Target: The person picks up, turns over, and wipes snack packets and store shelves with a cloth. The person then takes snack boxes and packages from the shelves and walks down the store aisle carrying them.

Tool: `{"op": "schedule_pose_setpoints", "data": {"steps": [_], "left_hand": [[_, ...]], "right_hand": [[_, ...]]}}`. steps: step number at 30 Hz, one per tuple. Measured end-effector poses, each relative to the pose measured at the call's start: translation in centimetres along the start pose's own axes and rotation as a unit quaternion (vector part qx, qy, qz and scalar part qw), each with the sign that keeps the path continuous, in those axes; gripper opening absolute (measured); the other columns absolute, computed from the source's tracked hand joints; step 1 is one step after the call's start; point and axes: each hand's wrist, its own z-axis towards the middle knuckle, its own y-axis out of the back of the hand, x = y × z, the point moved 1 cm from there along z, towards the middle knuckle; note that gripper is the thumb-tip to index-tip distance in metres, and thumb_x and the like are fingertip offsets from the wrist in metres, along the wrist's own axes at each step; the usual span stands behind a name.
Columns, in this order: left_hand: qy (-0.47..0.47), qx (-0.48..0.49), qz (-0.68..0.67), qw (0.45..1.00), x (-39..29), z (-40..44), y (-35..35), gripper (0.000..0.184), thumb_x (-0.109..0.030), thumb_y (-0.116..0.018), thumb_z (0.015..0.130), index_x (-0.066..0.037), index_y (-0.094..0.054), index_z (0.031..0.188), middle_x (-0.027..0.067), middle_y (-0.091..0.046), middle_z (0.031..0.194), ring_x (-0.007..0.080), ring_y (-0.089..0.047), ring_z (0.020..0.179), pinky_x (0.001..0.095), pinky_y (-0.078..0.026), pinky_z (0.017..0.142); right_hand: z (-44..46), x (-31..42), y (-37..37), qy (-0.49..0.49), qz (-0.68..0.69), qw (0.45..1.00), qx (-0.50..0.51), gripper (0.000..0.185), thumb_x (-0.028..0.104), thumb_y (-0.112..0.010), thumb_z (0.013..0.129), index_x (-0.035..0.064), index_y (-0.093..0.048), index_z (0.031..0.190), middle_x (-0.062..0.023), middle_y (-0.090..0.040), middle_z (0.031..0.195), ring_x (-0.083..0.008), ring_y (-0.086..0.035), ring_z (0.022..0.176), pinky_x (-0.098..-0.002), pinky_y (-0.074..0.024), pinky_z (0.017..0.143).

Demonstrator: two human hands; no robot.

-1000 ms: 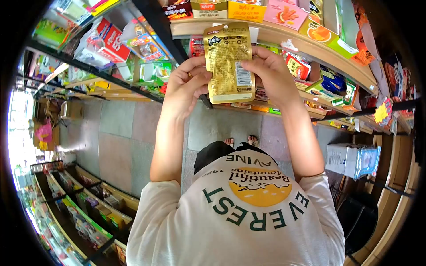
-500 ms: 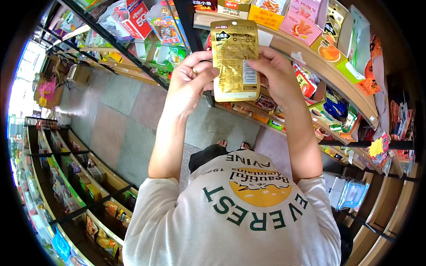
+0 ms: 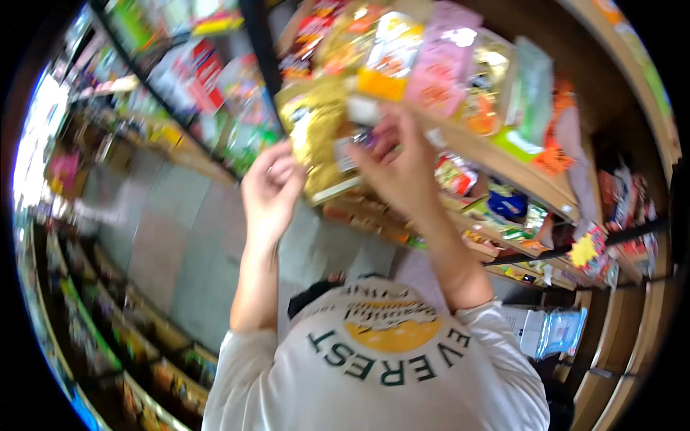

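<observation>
A gold snack packet (image 3: 315, 136), blurred by motion, hangs tilted in front of the upper shelf. My left hand (image 3: 272, 183) pinches its left edge between thumb and fingers. Just right of the packet is my right hand (image 3: 394, 154), its fingers curled and its thumb close to the packet's white label; whether it touches the packet is unclear. Behind them stand open display boxes, among them a pink one (image 3: 442, 61) and a yellow and white one (image 3: 388, 57).
Shelves of snacks run along the right, with a wooden shelf edge (image 3: 503, 161) behind my right hand. Lower shelves (image 3: 136, 316) curve along the left. A blue and white package (image 3: 557, 332) lies at the lower right. Tiled floor (image 3: 172, 230) shows between.
The packet has tilted and moved left and down with my left hand. My right hand has come off the packet's right side, its fingers now curled. The view has shifted towards the upper display boxes.
</observation>
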Motion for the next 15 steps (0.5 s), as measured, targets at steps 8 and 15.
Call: {"op": "schedule_pose_setpoints", "data": {"steps": [8,15], "left_hand": [[-0.385,0.118,0.329,0.854,-2.9,-1.4,-8.3,0.039,-0.005,-0.066,0.061,-0.004,-0.058,0.100,0.0176,-0.046,0.118,0.0339,-0.041,0.112,0.0405,-0.032,0.093],[-0.279,0.119,0.286,0.909,0.6,-0.2,-5.4,0.031,-0.004,-0.064,0.064,-0.006,-0.061,0.095,0.0155,-0.043,0.121,0.0313,-0.036,0.116,0.0394,-0.029,0.095]], "right_hand": [[2.8,4.0,6.0,0.032,-0.117,0.993,-0.012,0.023,0.018,-0.051,0.080,-0.0033,-0.049,0.088,-0.0187,-0.056,0.067,-0.0297,-0.057,0.059,-0.0370,-0.0442,0.054],[13.3,-1.6,19.7,0.008,-0.318,0.932,-0.172,0.034,0.024,-0.059,0.073,-0.0022,-0.054,0.095,-0.0195,-0.060,0.084,-0.0279,-0.060,0.081,-0.0353,-0.0447,0.072]]}}
